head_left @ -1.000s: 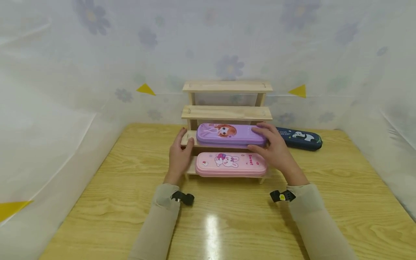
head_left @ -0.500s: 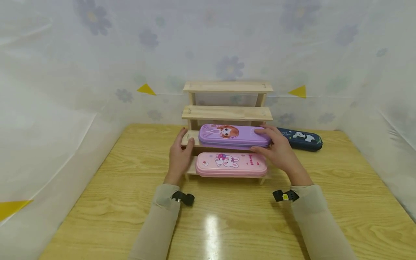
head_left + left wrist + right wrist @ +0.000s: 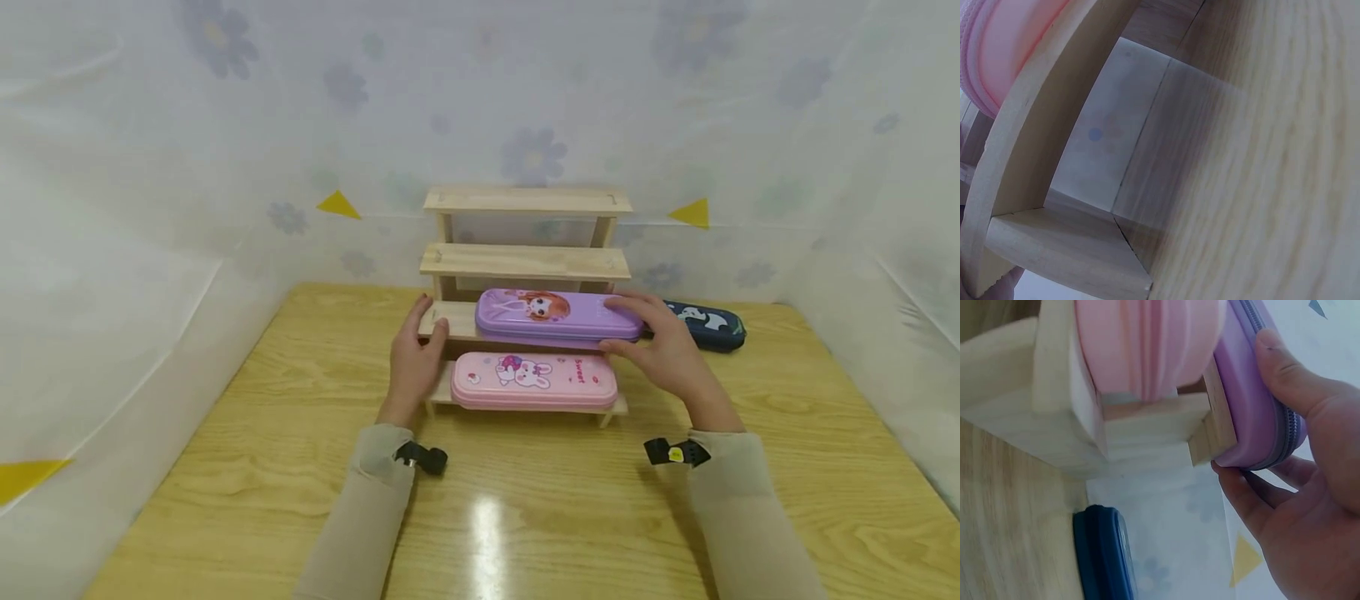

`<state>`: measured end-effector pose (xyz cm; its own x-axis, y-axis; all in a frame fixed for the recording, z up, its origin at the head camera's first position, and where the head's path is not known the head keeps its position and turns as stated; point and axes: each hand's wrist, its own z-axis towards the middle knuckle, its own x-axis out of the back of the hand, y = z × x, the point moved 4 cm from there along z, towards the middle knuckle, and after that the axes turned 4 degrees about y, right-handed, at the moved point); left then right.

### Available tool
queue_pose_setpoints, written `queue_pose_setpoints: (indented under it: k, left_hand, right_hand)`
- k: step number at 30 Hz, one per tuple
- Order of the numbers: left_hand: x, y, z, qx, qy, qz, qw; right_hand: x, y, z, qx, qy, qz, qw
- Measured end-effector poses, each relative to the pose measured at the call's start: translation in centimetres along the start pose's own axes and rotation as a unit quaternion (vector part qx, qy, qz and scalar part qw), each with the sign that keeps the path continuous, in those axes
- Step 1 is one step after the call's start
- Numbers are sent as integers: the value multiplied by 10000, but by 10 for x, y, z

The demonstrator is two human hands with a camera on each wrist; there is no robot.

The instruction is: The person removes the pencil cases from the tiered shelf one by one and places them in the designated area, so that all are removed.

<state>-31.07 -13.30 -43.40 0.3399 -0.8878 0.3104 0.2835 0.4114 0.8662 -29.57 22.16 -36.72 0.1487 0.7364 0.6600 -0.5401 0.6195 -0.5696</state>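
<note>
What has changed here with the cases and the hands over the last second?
The purple case has shifted right along its step, the right hand moving with it, gripping its right end throughout. That hand now hides more of the dark panda case. The left hand, wooden rack and pink case stayed put.

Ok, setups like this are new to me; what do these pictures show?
No robot here: a person works bare-handed. The wide view is from the head; the close-ups are from the left and right wrists. On the table sits a stepped wooden stand. The left hand grips its left end; the right hand holds a purple pencil case over the second shelf from the bottom. A pink pencil case lies on the lowest shelf, and a dark blue pencil case lies on the table, right of the stand.
</note>
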Motion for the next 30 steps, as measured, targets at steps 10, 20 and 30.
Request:
queue_pose_setpoints:
  k: [10,20,30]
  left_hand:
    - [-2,-2,-2,-74,-34,-108,9999]
    - [0,0,-3,-18,-30,-28,10000]
    - [0,0,-3,-74,-5,34,10000]
  right_hand:
    - [12,11,-7,-181,-126,-295,9993]
    - [21,17,-17,-58,-26,-440,9990]
    - [40,26,-33,179,305,-534,9979]
